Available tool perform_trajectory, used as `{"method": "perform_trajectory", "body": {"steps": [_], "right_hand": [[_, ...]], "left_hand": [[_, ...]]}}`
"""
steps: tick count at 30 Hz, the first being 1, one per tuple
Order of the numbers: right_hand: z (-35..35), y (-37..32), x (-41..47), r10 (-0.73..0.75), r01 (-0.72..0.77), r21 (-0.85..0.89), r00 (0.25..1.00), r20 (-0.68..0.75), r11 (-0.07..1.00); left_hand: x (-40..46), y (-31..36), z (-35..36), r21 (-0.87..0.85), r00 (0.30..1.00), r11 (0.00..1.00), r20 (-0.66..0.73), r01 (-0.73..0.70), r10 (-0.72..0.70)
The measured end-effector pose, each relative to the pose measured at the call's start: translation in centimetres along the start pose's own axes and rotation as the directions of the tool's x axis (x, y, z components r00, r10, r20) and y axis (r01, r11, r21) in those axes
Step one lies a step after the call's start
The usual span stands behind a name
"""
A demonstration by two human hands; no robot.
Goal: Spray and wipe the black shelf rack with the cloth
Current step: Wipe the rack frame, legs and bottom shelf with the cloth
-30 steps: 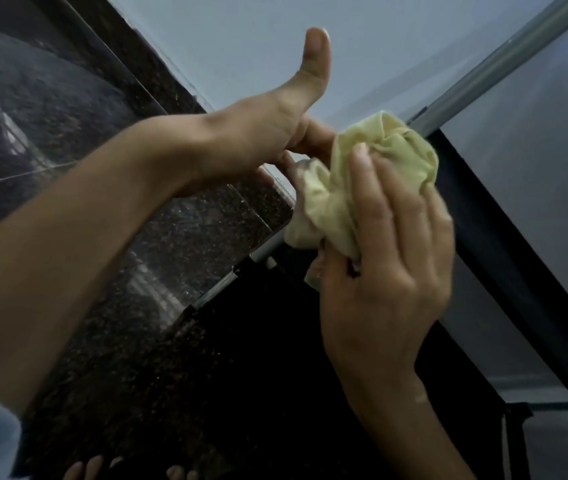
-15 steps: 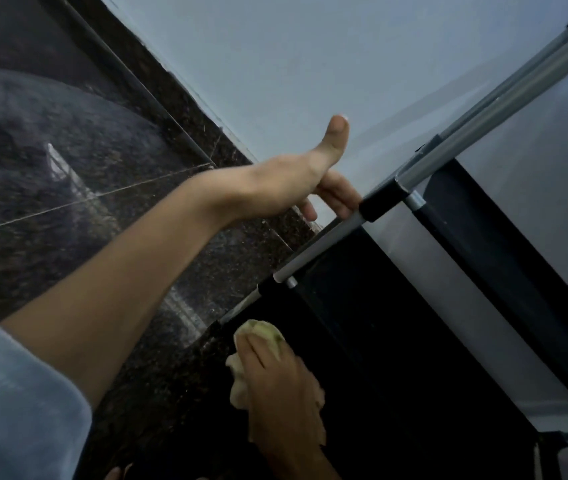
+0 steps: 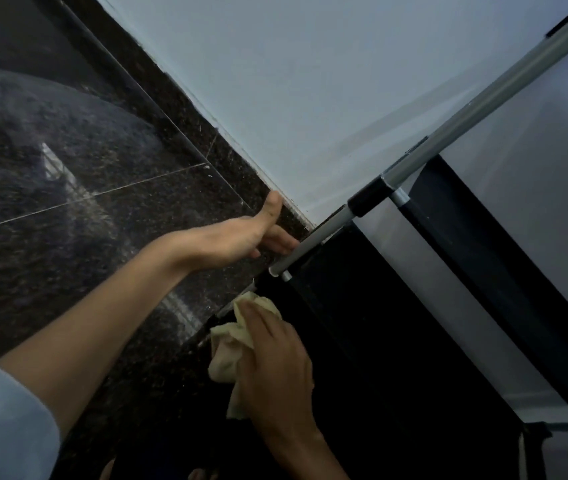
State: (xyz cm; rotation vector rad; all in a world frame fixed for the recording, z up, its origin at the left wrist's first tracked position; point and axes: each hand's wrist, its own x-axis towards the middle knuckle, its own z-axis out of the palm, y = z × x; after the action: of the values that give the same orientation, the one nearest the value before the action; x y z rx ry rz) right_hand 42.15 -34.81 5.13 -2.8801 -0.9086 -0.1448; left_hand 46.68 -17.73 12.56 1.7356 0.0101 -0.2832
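Wiping step: right hand (image 3: pixel 277 368) grip closed on crumpled pale-yellow cloth (image 3: pixel 232 351) against black fabric-and-metal-tube shelf rack (image 3: pixel 362 341); left hand (image 3: pixel 237 242) fingers loosely hooked at grey rack tube (image 3: pixel 313 242), thumb up, firm hold unclear; next: sweep cloth along panel

Items counted: two hands, the left hand (image 3: pixel 241 240) and the right hand (image 3: pixel 275 372); one pale yellow cloth (image 3: pixel 232 351); one black shelf rack (image 3: pixel 379 341), showing two black fabric panels and one long grey metal tube (image 3: pixel 466 123); one light blue sleeve (image 3: pixel 2 427).
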Motion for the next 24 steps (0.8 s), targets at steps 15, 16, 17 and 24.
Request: {"method": "perform_trajectory", "body": {"steps": [15, 16, 17, 24], "right_hand": [[5.2, 2.2, 0.6, -0.209, 0.191, -0.211, 0.975, -0.069, 0.959], [5.5, 2.5, -0.3, -0.222, 0.200, -0.193, 0.970, -0.103, 0.961], [5.4, 2.6, -1.2, -0.258, 0.223, -0.197, 0.951, -0.171, 0.955], [1.8, 0.9, 1.7, -0.310, 0.201, -0.253, 0.787, -0.534, 0.946]], "left_hand": [[1.3, -3.8, 0.6, -0.194, 0.997, 0.979, -0.030, 0.063, -0.070], [1.3, -3.9, 0.7, -0.204, 0.997, 0.977, -0.032, 0.056, -0.063], [1.4, -4.0, 0.7, -0.206, 0.998, 0.977, -0.034, 0.050, -0.059], [1.6, -3.9, 0.6, -0.163, 0.994, 0.982, -0.039, 0.091, -0.099]]}}
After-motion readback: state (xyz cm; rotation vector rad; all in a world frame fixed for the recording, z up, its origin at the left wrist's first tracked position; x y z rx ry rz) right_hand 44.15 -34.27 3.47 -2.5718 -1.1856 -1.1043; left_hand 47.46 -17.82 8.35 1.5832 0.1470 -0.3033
